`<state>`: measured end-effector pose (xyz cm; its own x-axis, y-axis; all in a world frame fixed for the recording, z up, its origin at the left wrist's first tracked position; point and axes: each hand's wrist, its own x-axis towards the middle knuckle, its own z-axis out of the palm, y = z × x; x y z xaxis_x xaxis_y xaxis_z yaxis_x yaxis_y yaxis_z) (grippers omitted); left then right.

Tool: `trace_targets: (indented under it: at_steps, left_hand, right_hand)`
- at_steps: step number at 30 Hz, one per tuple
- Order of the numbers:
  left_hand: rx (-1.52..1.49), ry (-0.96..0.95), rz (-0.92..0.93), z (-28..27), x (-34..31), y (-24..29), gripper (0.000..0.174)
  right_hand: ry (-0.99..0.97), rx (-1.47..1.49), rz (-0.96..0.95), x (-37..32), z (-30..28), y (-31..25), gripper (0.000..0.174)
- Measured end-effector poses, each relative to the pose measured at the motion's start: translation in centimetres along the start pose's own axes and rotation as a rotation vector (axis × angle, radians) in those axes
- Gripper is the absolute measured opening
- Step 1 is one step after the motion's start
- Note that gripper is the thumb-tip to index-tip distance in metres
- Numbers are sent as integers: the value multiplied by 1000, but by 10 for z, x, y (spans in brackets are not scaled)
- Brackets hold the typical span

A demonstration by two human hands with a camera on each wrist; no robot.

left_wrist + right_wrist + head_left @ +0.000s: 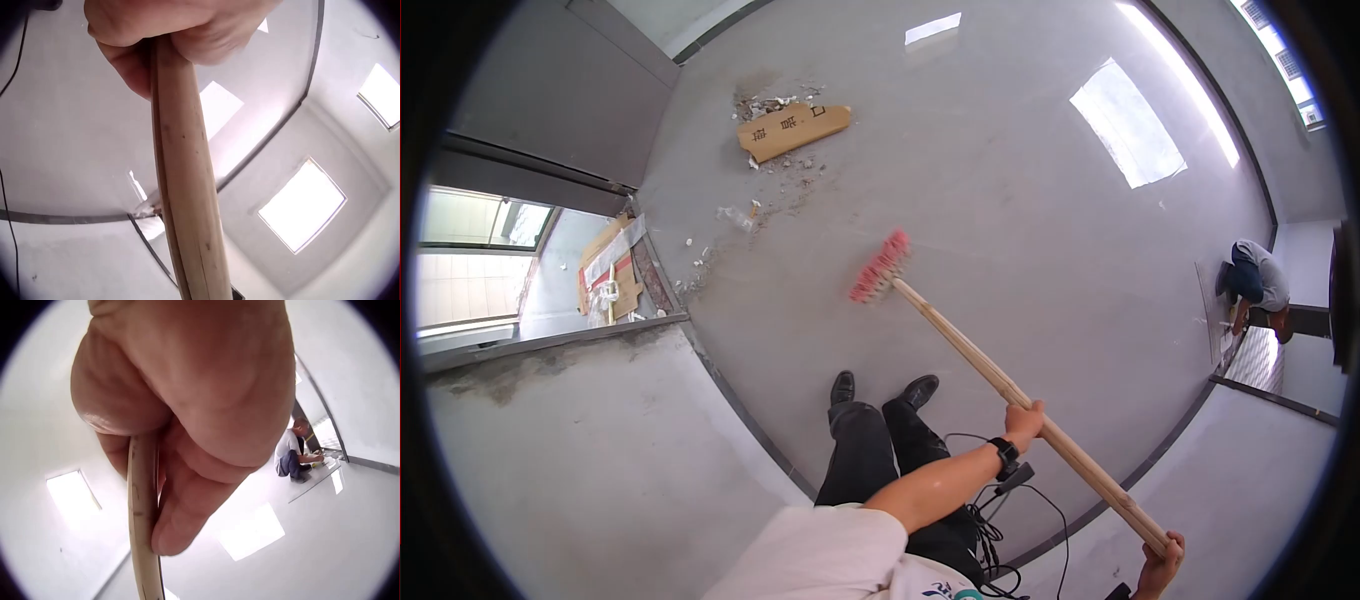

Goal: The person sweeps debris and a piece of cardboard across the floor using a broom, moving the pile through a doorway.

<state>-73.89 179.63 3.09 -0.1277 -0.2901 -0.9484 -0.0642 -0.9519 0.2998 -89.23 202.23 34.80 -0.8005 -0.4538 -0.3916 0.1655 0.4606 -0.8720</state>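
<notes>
A broom with red and pale bristles [881, 267] rests on the grey floor ahead of the person's shoes. Its long wooden handle [970, 352] slants down to the right in the head view, and a lengthwise groove shows in the left wrist view. My left hand [1025, 425], with a black watch at its wrist, grips the handle around its middle. At the handle's top end, my right hand [1162, 565] has its fingers wrapped round the wood. From close up, the right hand [187, 394] covers part of the handle [144, 519].
A printed cardboard piece [795, 132] lies among scattered debris [800, 175] at upper left. Clear plastic [735, 217] lies nearer. More cardboard [615, 265] sits beyond the left doorway. Black cables [990, 530] hang beside the legs. Another person [1260, 280] crouches at far right.
</notes>
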Motion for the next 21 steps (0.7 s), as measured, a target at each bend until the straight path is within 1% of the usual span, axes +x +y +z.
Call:
trace_targets:
  at_steps: [1, 2, 3, 4, 5, 6, 7, 8, 9, 10, 11, 12, 13, 14, 15, 16, 17, 18, 19, 20, 21]
  left_hand:
    - [-8, -7, -4, 11, 13, 0, 54]
    - [-8, -25, -49, 19, 32, -4, 57]
    - [-16, -40, -92, 26, 52, -7, 59]
    - [-6, 5, -14, 24, 76, -8, 57]
    - [-19, 36, 8, 9, 102, 1, 56]
    - [-32, 69, 39, -13, 122, 23, 55]
    - [-27, 83, 28, -46, 125, 62, 53]
    - [-135, 35, 26, -81, 146, 86, 53]
    - [-103, 141, 130, -109, 161, 112, 48]
    - [-228, 102, 73, -138, 156, 154, 47]
    - [-253, 148, 108, -168, 165, 185, 44]
    - [-276, 189, 138, -180, 169, 208, 41]
    - [-283, 186, 148, -169, 160, 233, 41]
    - [-307, 237, 179, -159, 152, 261, 41]
    - [-340, 300, 176, -149, 141, 269, 41]
    - [-268, 258, 152, -127, 147, 268, 41]
    - [-173, 367, 254, -88, 171, 250, 40]
    - [-119, 449, 338, -42, 164, 249, 39]
    - [-171, 299, 258, -6, 110, 275, 37]
    - [-171, 155, 160, 31, 100, 274, 36]
    - [-196, 126, 122, 79, 108, 259, 39]
  right_hand:
    - [-18, -36, 27, 6, -3, -5, 32]
    - [-18, -51, 26, 11, 8, -7, 32]
    - [32, -63, -10, 20, 32, -9, 29]
    - [80, -70, -43, 27, 59, -10, 25]
    - [42, -71, -33, 35, 90, -14, 24]
    - [-59, -74, -14, 47, 112, -7, 23]
    - [-99, -60, -36, 57, 144, 3, 22]
    - [-213, -26, -42, 71, 168, 17, 22]
    - [-219, -113, -120, 79, 206, 20, 22]
    - [-282, -303, -247, 90, 235, 21, 19]
    - [-288, -297, -249, 105, 258, 16, 19]
    - [-357, -267, -215, 120, 278, 8, 20]
    - [-428, -237, -194, 137, 294, -4, 22]
    - [-439, -233, -215, 162, 302, -16, 22]
    - [-435, -121, -141, 185, 292, -33, 23]
    - [-425, -22, -55, 205, 273, -55, 24]
    - [-358, 24, -38, 227, 259, -79, 23]
    - [-292, 76, -25, 248, 237, -100, 22]
    - [-375, 51, -34, 273, 193, -113, 26]
    - [-250, 6, -120, 283, 170, -132, 25]
    - [-138, 0, -73, 299, 132, -146, 25]
